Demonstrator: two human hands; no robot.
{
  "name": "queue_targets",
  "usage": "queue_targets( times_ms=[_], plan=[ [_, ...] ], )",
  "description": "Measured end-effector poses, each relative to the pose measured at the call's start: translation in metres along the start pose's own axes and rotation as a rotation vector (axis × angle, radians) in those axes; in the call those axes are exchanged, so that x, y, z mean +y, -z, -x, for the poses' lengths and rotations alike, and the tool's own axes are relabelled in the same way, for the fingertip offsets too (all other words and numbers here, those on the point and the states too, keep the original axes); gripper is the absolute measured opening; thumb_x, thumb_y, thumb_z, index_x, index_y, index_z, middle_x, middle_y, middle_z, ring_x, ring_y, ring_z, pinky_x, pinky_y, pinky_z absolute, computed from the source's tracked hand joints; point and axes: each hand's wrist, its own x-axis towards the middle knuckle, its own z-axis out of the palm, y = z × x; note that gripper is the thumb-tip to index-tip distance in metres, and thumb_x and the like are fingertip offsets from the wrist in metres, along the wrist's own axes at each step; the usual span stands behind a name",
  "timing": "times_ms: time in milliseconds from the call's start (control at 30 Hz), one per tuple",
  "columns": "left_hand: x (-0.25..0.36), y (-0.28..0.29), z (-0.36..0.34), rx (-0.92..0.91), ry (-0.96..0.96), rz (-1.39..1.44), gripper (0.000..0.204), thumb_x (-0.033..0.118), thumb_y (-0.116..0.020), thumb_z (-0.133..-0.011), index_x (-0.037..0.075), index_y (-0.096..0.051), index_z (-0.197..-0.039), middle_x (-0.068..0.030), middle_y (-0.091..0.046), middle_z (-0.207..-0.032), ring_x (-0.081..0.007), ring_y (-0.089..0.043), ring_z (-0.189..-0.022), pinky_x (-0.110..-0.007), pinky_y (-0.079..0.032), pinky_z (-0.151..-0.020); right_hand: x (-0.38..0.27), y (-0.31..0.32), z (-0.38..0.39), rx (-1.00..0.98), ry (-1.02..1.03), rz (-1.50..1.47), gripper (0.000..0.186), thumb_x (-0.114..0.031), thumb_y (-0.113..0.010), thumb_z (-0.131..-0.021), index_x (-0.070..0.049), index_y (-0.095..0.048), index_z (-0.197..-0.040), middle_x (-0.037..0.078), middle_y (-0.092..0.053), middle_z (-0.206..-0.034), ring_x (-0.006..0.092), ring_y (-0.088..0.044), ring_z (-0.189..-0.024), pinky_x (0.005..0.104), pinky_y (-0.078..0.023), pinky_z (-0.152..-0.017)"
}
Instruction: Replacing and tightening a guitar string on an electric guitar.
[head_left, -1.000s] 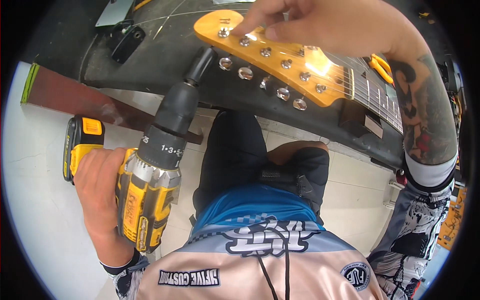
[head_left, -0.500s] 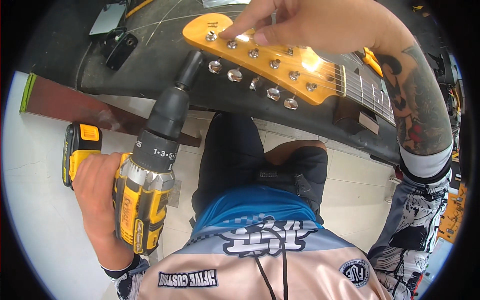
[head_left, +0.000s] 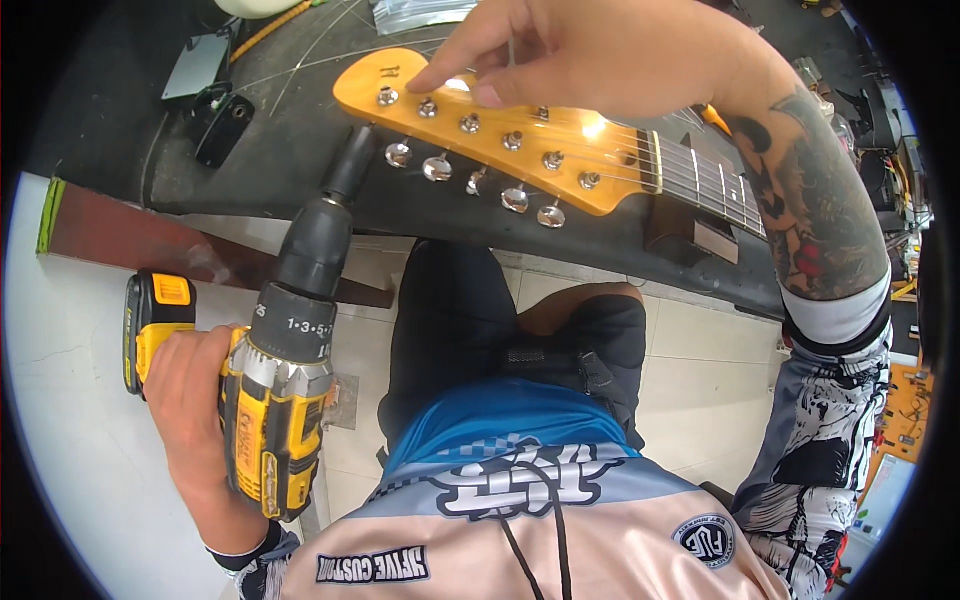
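Labelled yellow drill (head_left: 245,435), white-numbered black collar (head_left: 290,325), shirt (head_left: 620,535) with lettering (head_left: 520,485), round badge (head_left: 704,541)

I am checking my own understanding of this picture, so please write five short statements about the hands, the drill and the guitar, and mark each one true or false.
1. The left hand grips a yellow and black drill. True.
2. The right hand lies in the person's lap. False: it is over the guitar's headstock.
3. The tuning knobs stick out on the headstock side nearer the person. True.
4. The drill points at the floor. False: its black attachment reaches toward the tip end of the headstock, beside the knobs.
5. The guitar's neck extends to the left of the headstock. False: it extends to the right.
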Motion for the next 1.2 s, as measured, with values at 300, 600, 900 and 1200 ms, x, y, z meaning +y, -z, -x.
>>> queue_targets(
  times_ms=[300,600,900,1200],
  plan=[
    [-0.003,0.000,0.007,-0.001,0.029,0.019,0.031,0.008,-0.071,-0.079,0.000,-0.068,-0.109,-0.0132,-0.064,-0.086,-0.0325,-0.063,-0.079,-0.042,-0.049,-0.072,0.009,-0.006,0.005,0.091,-0.093,-0.031,0.042,-0.013,-0.075,-0.098,-0.003,-0.069,-0.138,0.006,-0.073,-0.100,0.0166,-0.067,-0.090,0.0319,-0.055,-0.087],
    [-0.005,-0.001,0.007,-0.003,0.027,0.026,0.029,0.009,-0.068,-0.082,0.000,-0.068,-0.110,-0.0132,-0.064,-0.087,-0.0323,-0.063,-0.080,-0.042,-0.049,-0.073,0.037,-0.006,0.012,0.109,-0.248,0.024,0.028,-0.017,-0.082,-0.095,-0.003,-0.066,-0.114,-0.001,-0.062,-0.092,0.0126,-0.054,-0.083,0.0298,-0.045,-0.075],
    [-0.006,0.000,0.007,-0.002,0.008,0.013,0.028,0.010,-0.068,-0.083,-0.001,-0.068,-0.109,-0.0135,-0.064,-0.086,-0.0324,-0.063,-0.080,-0.042,-0.049,-0.072,0.014,-0.008,0.001,0.103,-0.449,0.113,0.039,-0.025,-0.086,-0.092,-0.005,-0.059,-0.111,0.000,-0.053,-0.090,0.0154,-0.047,-0.082,0.0325,-0.041,-0.074],
    [-0.009,0.000,0.007,-0.011,-0.002,0.008,0.040,0.005,-0.082,-0.072,0.002,-0.067,-0.110,-0.0118,-0.065,-0.087,-0.0314,-0.062,-0.077,-0.042,-0.048,-0.072,0.034,0.002,0.010,0.058,-0.312,0.052,0.042,-0.026,-0.085,-0.092,-0.003,-0.060,-0.117,0.001,-0.056,-0.092,0.0161,-0.049,-0.083,0.0333,-0.041,-0.073]
  ],
)
